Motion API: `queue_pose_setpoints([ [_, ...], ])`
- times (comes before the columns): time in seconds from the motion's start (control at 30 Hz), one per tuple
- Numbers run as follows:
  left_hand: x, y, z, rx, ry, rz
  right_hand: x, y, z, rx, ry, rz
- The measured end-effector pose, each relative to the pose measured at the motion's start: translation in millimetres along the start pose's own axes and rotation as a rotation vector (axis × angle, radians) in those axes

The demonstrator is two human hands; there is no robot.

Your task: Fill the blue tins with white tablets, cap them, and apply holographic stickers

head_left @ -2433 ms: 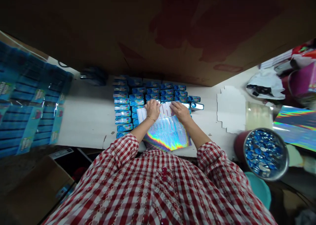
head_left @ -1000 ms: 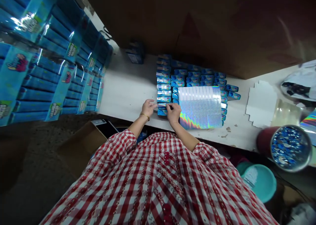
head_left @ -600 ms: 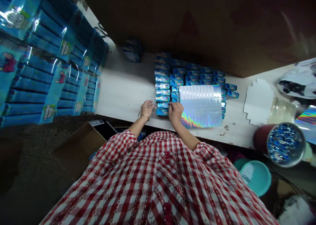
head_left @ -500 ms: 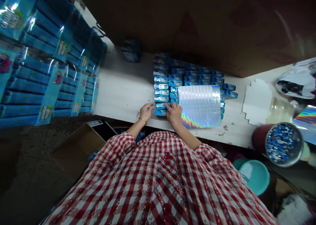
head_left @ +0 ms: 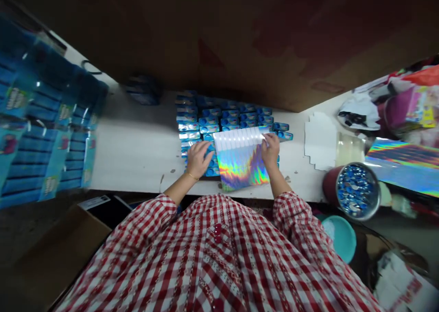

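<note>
A shiny holographic sheet (head_left: 240, 161) with a row of pale strips along its upper part lies at a slant over rows of small blue boxes (head_left: 210, 121). My right hand (head_left: 271, 149) is at the sheet's upper right corner, fingers pinched on its edge. Whether a single strip is between those fingers is too small to tell. Over the lower left boxes rests my left hand (head_left: 198, 160), fingers apart, holding nothing. It covers part of the boxes there, and the sheet hides others.
Stacked clear-wrapped blue packs (head_left: 30, 161) fill the left side. A large brown cardboard surface (head_left: 219, 47) overhangs the back. To the right are a white card stack (head_left: 320, 140), a metal pot (head_left: 356, 191) of blue and silver pieces and a turquoise bowl (head_left: 345, 241).
My right hand has moved from the left boxes to the sheet's upper right corner. My left hand has come over the boxes. The sheet has tilted, and the whole view has shifted.
</note>
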State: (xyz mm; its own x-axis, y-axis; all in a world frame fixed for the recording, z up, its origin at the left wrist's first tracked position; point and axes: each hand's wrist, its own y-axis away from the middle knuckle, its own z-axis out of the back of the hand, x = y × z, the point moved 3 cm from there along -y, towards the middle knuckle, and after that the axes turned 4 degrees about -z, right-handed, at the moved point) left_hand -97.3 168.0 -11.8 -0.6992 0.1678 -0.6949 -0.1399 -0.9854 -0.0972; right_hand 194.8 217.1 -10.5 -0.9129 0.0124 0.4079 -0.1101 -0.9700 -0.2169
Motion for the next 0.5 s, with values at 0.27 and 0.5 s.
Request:
queue_pose_setpoints([
  [0.27, -63.9, -76.8, -98.3, 0.239, -0.308, -0.145, -45.9, -76.4, -12.7, 0.396, 0.3, 0.23],
  [0.5, -60.2, -74.6, -117.2, 0.199, -0.324, -0.09, -53.9, -53.6, -16.5, 0.388, 0.365, 0.447],
])
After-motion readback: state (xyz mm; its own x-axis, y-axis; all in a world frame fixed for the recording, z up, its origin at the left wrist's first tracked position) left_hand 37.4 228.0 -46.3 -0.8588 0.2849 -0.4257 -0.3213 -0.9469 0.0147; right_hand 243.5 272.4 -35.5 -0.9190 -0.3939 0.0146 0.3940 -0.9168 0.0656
